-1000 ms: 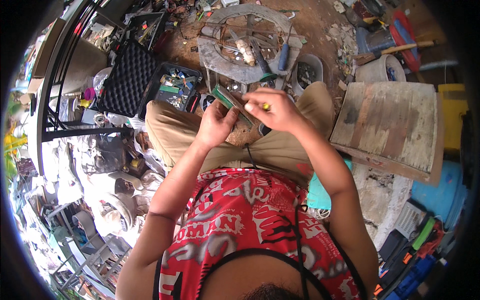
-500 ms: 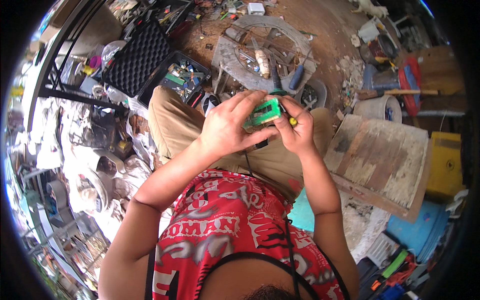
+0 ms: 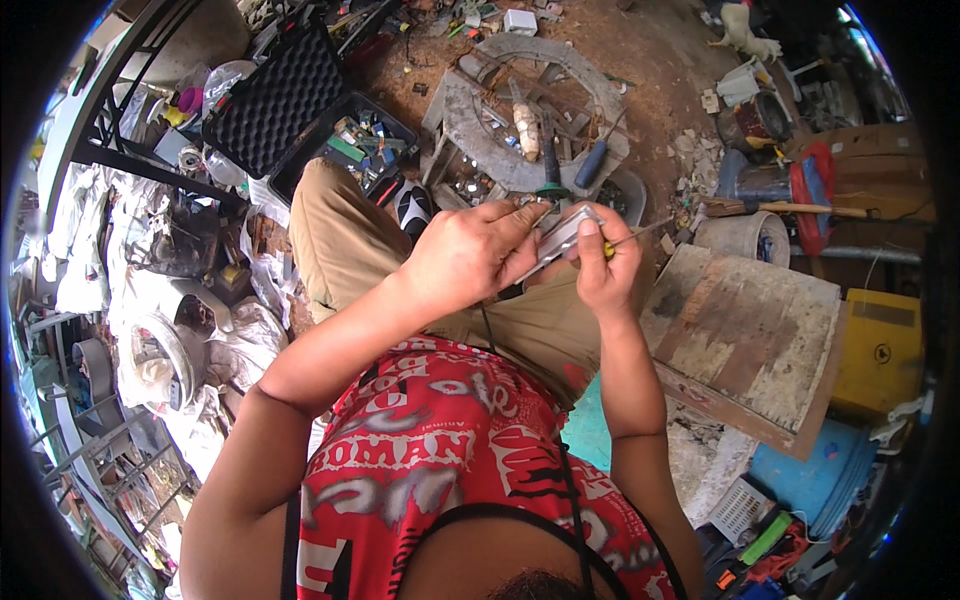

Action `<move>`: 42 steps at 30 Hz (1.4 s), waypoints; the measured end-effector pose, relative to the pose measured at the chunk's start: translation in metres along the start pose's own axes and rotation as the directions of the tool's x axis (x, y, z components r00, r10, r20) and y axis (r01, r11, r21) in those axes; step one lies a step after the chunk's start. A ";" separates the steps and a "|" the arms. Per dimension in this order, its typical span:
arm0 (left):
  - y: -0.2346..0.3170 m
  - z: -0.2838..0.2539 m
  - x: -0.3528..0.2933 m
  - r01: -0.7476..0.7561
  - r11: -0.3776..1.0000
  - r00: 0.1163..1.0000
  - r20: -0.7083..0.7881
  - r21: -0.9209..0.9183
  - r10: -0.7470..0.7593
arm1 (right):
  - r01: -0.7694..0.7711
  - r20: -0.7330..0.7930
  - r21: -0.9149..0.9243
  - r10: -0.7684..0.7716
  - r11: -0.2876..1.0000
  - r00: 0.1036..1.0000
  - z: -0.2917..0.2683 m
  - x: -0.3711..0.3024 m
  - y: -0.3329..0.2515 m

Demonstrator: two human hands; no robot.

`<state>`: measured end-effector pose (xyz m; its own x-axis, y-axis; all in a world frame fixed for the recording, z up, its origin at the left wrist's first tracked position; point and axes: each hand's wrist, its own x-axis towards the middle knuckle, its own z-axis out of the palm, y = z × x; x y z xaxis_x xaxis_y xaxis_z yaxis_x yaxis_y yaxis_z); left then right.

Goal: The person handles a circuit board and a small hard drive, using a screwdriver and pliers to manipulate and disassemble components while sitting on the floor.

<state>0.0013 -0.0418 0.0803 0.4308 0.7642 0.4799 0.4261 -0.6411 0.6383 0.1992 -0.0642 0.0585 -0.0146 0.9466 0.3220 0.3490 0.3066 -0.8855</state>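
Above my lap, both hands meet at a flat, silvery rectangular piece [image 3: 557,248] with a straight metal edge, tilted between them. My left hand [image 3: 470,250] is closed, its fingertips pinched at the piece's left side. My right hand [image 3: 608,262] grips the right side with the thumb on top. A thin tool with a yellow handle [image 3: 609,250], like a small screwdriver, is tucked in the same right hand, its shaft pointing right. Beyond the hands stands a tool with a dark handle and green collar [image 3: 550,188]. The piece's underside is hidden.
An open black case [image 3: 365,110] with foam lid and small circuit boards lies ahead left. A round-holed frame [image 3: 470,125] holds a blue-handled screwdriver [image 3: 592,163]. A wooden board [image 3: 745,335], yellow box [image 3: 880,350] and blue container [image 3: 820,470] are right.
The green board face seen between my hands no longer shows; a silvery surface and edge show instead. My left fingers have closed in, and the yellow-handled tool's shaft now points out to the right.
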 end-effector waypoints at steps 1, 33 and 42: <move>-0.002 0.001 -0.001 0.005 1.000 1.000 0.009 -0.029 -0.005 | -0.109 -0.010 0.048 0.109 0.993 0.994 -0.003 -0.001 0.001; -0.079 0.023 -0.014 0.355 -0.285 0.551 0.445 -0.890 -0.706 | -0.530 -0.526 -0.210 0.362 0.822 0.770 -0.046 0.151 0.155; -0.065 0.027 -0.011 0.276 -0.284 0.665 0.396 -0.918 -0.634 | -0.511 -0.082 0.296 0.554 0.807 0.828 -0.022 0.030 0.063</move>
<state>-0.0095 -0.0099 0.0171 0.3312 0.8863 -0.3237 -0.7327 0.4577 0.5037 0.2410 -0.0183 0.0195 0.2583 0.9459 -0.1965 0.0117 -0.2065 -0.9784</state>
